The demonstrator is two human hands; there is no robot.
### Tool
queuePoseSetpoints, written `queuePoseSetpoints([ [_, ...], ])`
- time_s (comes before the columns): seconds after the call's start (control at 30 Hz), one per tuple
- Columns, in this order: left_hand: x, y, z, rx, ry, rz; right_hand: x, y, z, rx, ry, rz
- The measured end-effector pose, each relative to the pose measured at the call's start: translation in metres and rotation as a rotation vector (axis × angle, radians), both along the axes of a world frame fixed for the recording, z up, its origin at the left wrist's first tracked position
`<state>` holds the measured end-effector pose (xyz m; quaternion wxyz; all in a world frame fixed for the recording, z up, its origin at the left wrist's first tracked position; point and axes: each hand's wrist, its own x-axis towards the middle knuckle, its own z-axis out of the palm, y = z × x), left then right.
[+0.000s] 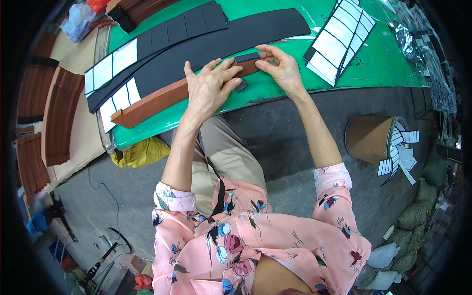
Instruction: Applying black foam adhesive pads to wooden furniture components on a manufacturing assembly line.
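Observation:
A long reddish-brown wooden strip (152,102) lies across the near edge of the green-covered table. My left hand (209,88) grips it near its right part, thumb on the near side and fingers over the far side. A dark grey foam-like pad (247,58) lies along the top of the strip's right end. My right hand (281,69) pinches the pad at that end, thumb in front and index finger behind. A small dark block (242,85) sits by my left thumb. Black sheets scored into pads (184,25), with white-backed parts, lie behind the strip.
More white-backed pad sheets (339,42) lie at the table's right. Brown ribbed wooden pieces (61,115) stack on the left bench. A brown bin (366,137) with white scraps over its rim stands right. A yellow bag (142,153) is under the table's left edge.

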<state>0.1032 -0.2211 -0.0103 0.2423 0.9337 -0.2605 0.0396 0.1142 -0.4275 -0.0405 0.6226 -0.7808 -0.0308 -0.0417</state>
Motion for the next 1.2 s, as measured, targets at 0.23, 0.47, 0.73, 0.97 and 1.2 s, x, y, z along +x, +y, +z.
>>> queuePoseSetpoints([
  [0.23,-0.010,-0.002,-0.001,0.013,-0.049,-0.001,-0.008,0.007,0.008,-0.414,-0.422,-0.044],
  [0.47,-0.019,-0.003,-0.006,0.038,-0.147,0.014,-0.014,0.020,0.014,-0.540,-0.492,-0.034],
  [0.73,-0.010,-0.013,-0.009,-0.001,-0.197,0.006,-0.005,0.016,0.013,-0.648,-0.618,-0.109],
  [0.97,-0.020,0.016,-0.006,-0.187,-0.319,0.063,-0.016,0.053,0.020,-0.749,-0.588,-0.031],
  [1.2,-0.023,-0.018,-0.032,-0.288,-0.408,0.059,-0.037,0.009,-0.009,-1.230,-0.676,-0.047],
])
